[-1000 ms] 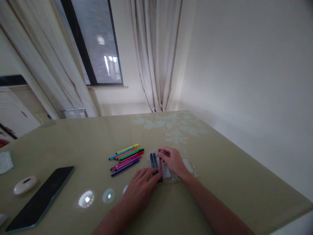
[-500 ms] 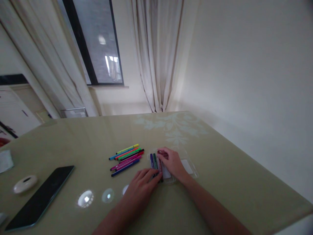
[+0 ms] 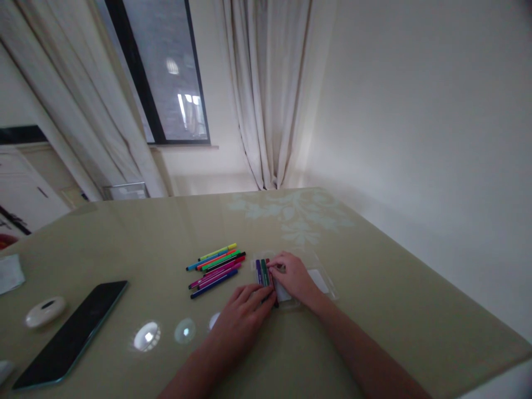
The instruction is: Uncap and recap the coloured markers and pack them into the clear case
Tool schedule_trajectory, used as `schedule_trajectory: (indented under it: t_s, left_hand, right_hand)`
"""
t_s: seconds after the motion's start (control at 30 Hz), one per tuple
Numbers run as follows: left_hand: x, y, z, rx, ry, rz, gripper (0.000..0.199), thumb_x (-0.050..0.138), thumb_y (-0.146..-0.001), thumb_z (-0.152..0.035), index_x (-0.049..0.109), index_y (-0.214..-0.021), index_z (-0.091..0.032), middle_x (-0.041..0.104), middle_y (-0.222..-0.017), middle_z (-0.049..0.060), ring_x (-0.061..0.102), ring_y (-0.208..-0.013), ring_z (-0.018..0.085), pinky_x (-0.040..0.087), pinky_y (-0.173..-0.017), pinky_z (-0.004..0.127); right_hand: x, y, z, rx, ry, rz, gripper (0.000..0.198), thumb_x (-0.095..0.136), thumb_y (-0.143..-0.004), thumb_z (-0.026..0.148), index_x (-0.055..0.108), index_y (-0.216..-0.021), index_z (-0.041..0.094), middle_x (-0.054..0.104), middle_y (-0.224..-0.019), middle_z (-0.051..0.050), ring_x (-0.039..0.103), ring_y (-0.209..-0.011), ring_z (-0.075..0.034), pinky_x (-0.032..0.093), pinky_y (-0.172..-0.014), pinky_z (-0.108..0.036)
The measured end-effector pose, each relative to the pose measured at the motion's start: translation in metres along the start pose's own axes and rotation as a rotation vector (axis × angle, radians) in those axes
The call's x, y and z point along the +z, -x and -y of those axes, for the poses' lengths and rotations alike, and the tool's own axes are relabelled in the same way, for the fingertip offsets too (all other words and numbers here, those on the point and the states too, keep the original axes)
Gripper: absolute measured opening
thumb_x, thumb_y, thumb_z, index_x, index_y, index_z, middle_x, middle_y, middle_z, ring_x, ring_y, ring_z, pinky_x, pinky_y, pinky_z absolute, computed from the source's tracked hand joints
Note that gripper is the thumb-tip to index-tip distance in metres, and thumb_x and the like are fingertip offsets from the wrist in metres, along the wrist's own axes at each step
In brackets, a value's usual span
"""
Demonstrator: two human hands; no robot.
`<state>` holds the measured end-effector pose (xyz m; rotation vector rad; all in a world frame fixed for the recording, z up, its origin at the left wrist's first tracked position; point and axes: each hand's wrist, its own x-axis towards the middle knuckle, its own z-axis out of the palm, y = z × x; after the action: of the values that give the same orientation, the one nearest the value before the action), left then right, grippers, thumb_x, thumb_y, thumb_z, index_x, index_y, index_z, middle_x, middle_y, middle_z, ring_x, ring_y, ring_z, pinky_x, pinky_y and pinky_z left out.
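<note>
A clear plastic case lies flat on the table, with a purple marker and a green marker side by side at its left. Beside them is a dark red marker. My right hand pinches its upper end between thumb and fingers. At the lower end, my left hand has its thumb and forefinger closed on the same marker, its fingers covering the lower parts of the other two. Left of the case lies a loose group of several coloured markers.
A dark-screened phone or tablet lies at the left, near a white rounded case and a pale folded packet. The glossy table meets a wall on the right. Curtains and a window stand behind.
My right fingers have lowered slightly at the top of the dark red marker, which now sits closer alongside the green one. My left hand has hardly moved.
</note>
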<state>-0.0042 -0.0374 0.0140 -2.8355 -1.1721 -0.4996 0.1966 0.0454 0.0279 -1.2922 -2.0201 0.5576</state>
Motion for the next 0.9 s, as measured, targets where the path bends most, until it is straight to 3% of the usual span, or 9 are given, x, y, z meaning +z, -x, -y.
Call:
schedule_trajectory:
  t_s: [0.27, 0.5, 0.7, 0.9]
  left_hand:
    - [-0.003, -0.003, 0.003, -0.012, 0.05, -0.018, 0.039, 0.058, -0.102, -0.02, 0.059, -0.141, -0.026, 0.064, -0.144, 0.005, 0.06, -0.125, 0.025, 0.048, -0.107, 0.044]
    - [-0.009, -0.004, 0.005, -0.037, 0.052, -0.008, 0.042, 0.064, -0.098, -0.019, 0.061, -0.138, -0.029, 0.065, -0.142, 0.005, 0.06, -0.125, 0.027, 0.049, -0.106, 0.046]
    - [-0.004, -0.004, 0.009, -0.043, 0.012, -0.011, 0.043, 0.063, -0.097, -0.016, 0.062, -0.138, -0.029, 0.065, -0.141, 0.007, 0.061, -0.124, 0.03, 0.051, -0.103, 0.05]
    - [-0.006, -0.001, 0.023, -0.107, 0.171, -0.075, 0.037, 0.057, -0.101, -0.023, 0.06, -0.137, -0.028, 0.066, -0.137, 0.006, 0.061, -0.124, 0.026, 0.051, -0.106, 0.044]
  right_hand:
    - [-0.002, -0.001, -0.003, -0.011, 0.016, 0.002, 0.02, 0.07, -0.086, 0.011, 0.084, -0.096, 0.022, 0.08, -0.095, -0.007, 0.071, -0.091, -0.021, 0.052, -0.088, -0.032]
    - [-0.004, -0.002, -0.005, 0.011, 0.092, 0.029, 0.018, 0.072, -0.087, 0.018, 0.084, -0.097, 0.025, 0.082, -0.099, -0.005, 0.074, -0.094, -0.023, 0.052, -0.089, -0.036]
    - [-0.005, -0.004, -0.01, 0.018, 0.023, 0.064, 0.017, 0.072, -0.087, 0.02, 0.084, -0.098, 0.024, 0.082, -0.1, -0.007, 0.075, -0.095, -0.024, 0.053, -0.09, -0.036]
    - [-0.006, -0.003, -0.013, 0.016, -0.066, 0.055, 0.017, 0.073, -0.085, 0.022, 0.084, -0.098, 0.024, 0.082, -0.1, -0.007, 0.075, -0.095, -0.025, 0.053, -0.092, -0.038]
